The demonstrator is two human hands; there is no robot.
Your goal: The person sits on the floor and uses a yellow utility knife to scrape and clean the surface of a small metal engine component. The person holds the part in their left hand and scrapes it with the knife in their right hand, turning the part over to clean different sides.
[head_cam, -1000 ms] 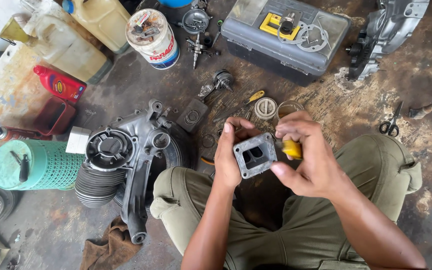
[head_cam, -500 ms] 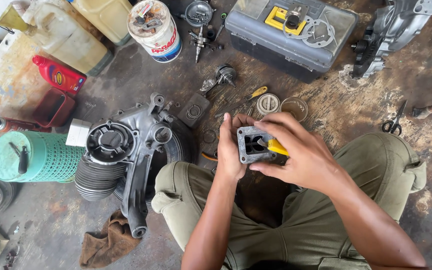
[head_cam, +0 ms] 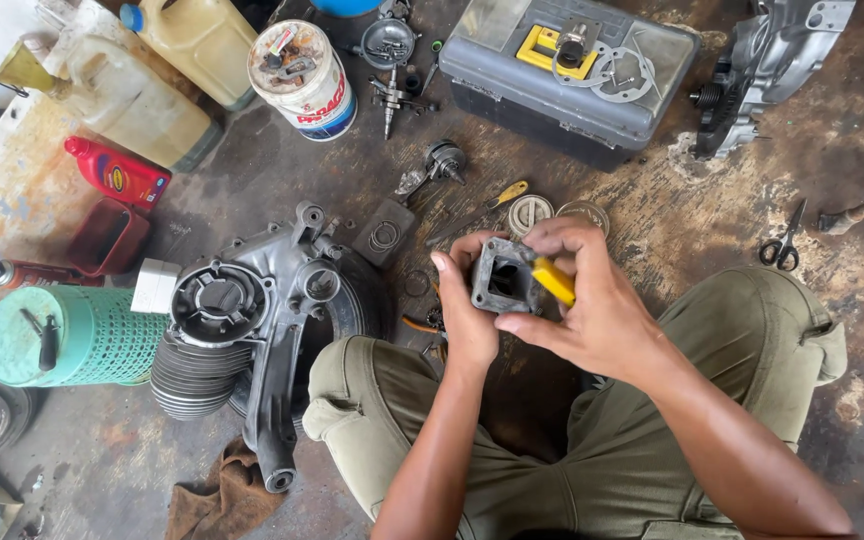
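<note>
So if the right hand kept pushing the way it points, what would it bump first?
Probably the grey metal part, which the right hand already touches with its yellow tool. Behind it is the left hand.

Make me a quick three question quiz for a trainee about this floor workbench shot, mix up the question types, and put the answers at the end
1. True or false: the left hand grips the small grey metal housing from its left side.
2. Multiple choice: the yellow-handled tool in the right hand is at the housing's A) left edge B) right edge C) underside, out of view.
3. Fill in: the scissors lie on the floor to the ____ of the person's knee, as the picture shows it.

Key
1. True; thumb and fingers wrap its left edge.
2. B.
3. Above, towards the top of the picture, near the grey toolbox side of the floor.
</note>
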